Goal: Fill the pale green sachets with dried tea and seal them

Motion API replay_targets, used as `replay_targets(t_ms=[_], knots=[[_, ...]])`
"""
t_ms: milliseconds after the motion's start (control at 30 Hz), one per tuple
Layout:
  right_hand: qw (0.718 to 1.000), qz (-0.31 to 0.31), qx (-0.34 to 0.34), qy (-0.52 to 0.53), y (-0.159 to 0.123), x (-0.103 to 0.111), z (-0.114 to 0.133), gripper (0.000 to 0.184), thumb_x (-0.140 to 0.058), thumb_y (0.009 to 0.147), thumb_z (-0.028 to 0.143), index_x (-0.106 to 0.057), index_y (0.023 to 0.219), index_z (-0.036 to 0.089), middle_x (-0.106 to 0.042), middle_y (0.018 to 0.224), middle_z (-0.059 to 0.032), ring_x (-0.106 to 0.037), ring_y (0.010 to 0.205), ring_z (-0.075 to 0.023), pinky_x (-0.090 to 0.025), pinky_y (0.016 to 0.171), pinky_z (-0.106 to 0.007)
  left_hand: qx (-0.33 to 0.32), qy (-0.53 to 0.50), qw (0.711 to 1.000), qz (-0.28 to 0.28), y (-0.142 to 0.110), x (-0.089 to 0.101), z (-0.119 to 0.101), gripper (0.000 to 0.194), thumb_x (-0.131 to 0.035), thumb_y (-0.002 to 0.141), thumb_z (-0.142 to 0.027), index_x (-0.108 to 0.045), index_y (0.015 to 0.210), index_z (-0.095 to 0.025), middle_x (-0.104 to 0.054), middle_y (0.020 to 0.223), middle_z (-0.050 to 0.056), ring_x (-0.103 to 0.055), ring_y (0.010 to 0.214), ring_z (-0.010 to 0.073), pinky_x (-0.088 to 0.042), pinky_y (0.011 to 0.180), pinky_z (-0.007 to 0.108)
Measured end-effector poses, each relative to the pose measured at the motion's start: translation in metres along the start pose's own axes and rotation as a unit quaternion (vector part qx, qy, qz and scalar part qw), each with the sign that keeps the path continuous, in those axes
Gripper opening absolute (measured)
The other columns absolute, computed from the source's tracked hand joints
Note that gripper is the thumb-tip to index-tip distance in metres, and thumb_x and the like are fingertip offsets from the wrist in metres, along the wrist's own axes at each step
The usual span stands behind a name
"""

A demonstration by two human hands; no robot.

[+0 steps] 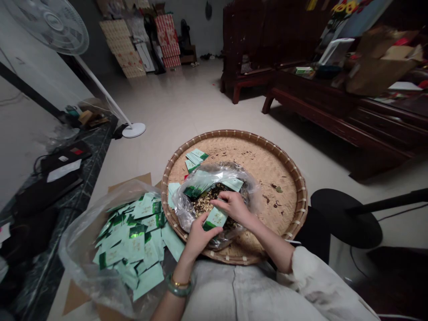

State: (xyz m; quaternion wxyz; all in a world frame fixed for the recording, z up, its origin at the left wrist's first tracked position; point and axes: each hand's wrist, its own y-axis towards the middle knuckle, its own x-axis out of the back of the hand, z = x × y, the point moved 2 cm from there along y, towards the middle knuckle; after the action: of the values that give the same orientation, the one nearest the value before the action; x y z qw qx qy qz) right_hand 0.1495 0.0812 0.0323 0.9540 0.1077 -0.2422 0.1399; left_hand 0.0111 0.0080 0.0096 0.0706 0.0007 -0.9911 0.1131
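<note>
- Your left hand point(199, 237) has its fingers pressed together, pinching the lower end of a pale green packet point(215, 218) with a dark green foil band.
- Your right hand point(233, 207) comes in above that packet, its fingers point(223, 203) close together and curved down at the packet's top edge; you can't tell whether they grip it.
- The packet sits between your two hands, just above the dried plant bits point(203, 206) in the mouth of a crumpled clear plastic bag point(183, 209).
- In hand now: you're working that one packet over the bag's open mouth.
- Beyond your fingertips, a small stack of pale green packets point(195, 158) lies on a round woven bamboo tray point(287, 178).
- Left of your left hand, many more packets point(133, 243) lie loose in a larger clear plastic sack point(82, 256).
</note>
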Motion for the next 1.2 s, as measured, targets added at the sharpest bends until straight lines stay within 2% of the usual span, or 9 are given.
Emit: replay_targets(t_ms=[100, 267, 367, 500, 633, 733, 833, 1000, 1200], knots=[[1.0, -0.007, 0.006, -0.008, -0.001, -0.004, -0.001, 0.044, -0.058, 0.082, 0.043, -0.045, 0.05, 0.016, -0.04, 0.051, 0.0055, -0.037, 0.052, -0.008, -0.025, 0.05, -0.021, -0.004, -0.101, 0.995, -0.027, 0.006, -0.001, 0.001, 0.04, -0.07, 0.067, -0.029, -0.06, 0.103, -0.016, -0.07, 0.084, 0.004, -0.064, 0.076, 0.0166, -0.049, 0.07, 0.026], [0.999, -0.023, 0.014, -0.02, -0.004, -0.008, -0.001, 0.048, -0.052, 0.085, 0.047, -0.042, 0.049, 0.017, -0.04, 0.05, 0.0048, -0.036, 0.051, -0.0085, -0.026, 0.05, -0.022, -0.006, -0.117, 0.99, -0.072, 0.014, 0.001, -0.001, 0.024, -0.073, 0.063, -0.034, -0.062, 0.071, -0.015, -0.063, 0.065, -0.001, -0.058, 0.062, 0.0119, -0.045, 0.06, 0.021], [0.999, -0.034, 0.019, -0.023, -0.007, -0.01, -0.004, 0.048, -0.052, 0.085, 0.046, -0.043, 0.049, 0.017, -0.04, 0.05, 0.0046, -0.037, 0.051, -0.0086, -0.027, 0.051, -0.022, 0.017, -0.141, 0.989, -0.051, 0.014, 0.003, -0.002, 0.028, -0.075, 0.062, -0.037, -0.061, 0.067, -0.014, -0.059, 0.058, -0.003, -0.053, 0.055, 0.0094, -0.042, 0.054, 0.019], [0.999, -0.014, 0.017, -0.03, -0.011, -0.017, -0.008, 0.047, -0.055, 0.084, 0.044, -0.045, 0.048, 0.016, -0.041, 0.049, 0.0049, -0.036, 0.05, -0.008, -0.026, 0.05, -0.021, 0.069, -0.168, 0.983, 0.036, 0.012, 0.001, 0.004, 0.04, -0.077, 0.06, -0.041, -0.064, 0.085, -0.013, -0.057, 0.054, -0.005, -0.051, 0.049, 0.0086, -0.04, 0.05, 0.019], [1.0, 0.003, 0.002, -0.025, -0.009, -0.019, -0.01, 0.043, -0.057, 0.082, 0.044, -0.051, 0.051, 0.016, -0.047, 0.049, 0.0042, -0.039, 0.05, -0.008, -0.029, 0.05, -0.02, 0.102, -0.134, 0.984, 0.051, 0.011, -0.003, 0.01, 0.038, -0.074, 0.062, -0.047, -0.064, 0.063, -0.01, -0.059, 0.051, -0.001, -0.052, 0.047, 0.0101, -0.038, 0.046, 0.02], [0.998, -0.051, -0.004, -0.029, -0.009, -0.008, -0.015, 0.037, -0.046, 0.09, 0.039, -0.059, 0.064, 0.016, -0.057, 0.06, 0.0005, -0.048, 0.058, -0.0111, -0.037, 0.057, -0.021, 0.119, -0.194, 0.973, 0.042, 0.01, -0.007, 0.009, 0.039, -0.072, 0.065, -0.048, -0.068, 0.07, -0.01, -0.067, 0.061, 0.005, -0.061, 0.056, 0.016, -0.047, 0.054, 0.026], [0.988, -0.105, 0.006, -0.117, -0.016, 0.006, -0.024, 0.023, -0.044, 0.091, 0.032, -0.061, 0.092, 0.017, -0.063, 0.087, -0.007, -0.055, 0.084, -0.0193, -0.043, 0.077, -0.029, 0.122, -0.264, 0.956, 0.025, 0.011, -0.008, 0.008, 0.039, -0.07, 0.067, -0.047, -0.069, 0.084, -0.012, -0.072, 0.078, 0.009, -0.067, 0.07, 0.0214, -0.054, 0.065, 0.032], [0.94, -0.013, -0.053, -0.336, -0.034, 0.007, -0.042, 0.061, -0.061, 0.078, 0.021, -0.039, 0.134, 0.01, -0.054, 0.109, -0.0173, -0.05, 0.098, -0.0288, -0.045, 0.083, -0.04, 0.145, -0.333, 0.932, -0.005, 0.013, -0.007, 0.01, 0.042, -0.07, 0.07, -0.042, -0.065, 0.099, -0.012, -0.072, 0.088, 0.01, -0.069, 0.081, 0.0229, -0.056, 0.072, 0.034], [0.95, 0.012, -0.094, -0.296, -0.031, 0.002, -0.048, 0.064, -0.059, 0.076, 0.021, -0.037, 0.134, 0.006, -0.052, 0.114, -0.0186, -0.051, 0.103, -0.0286, -0.046, 0.087, -0.039, 0.126, -0.327, 0.936, 0.019, 0.01, -0.012, 0.004, 0.052, -0.081, 0.059, -0.032, -0.062, 0.103, -0.013, -0.073, 0.088, 0.008, -0.07, 0.077, 0.0222, -0.056, 0.069, 0.031]])
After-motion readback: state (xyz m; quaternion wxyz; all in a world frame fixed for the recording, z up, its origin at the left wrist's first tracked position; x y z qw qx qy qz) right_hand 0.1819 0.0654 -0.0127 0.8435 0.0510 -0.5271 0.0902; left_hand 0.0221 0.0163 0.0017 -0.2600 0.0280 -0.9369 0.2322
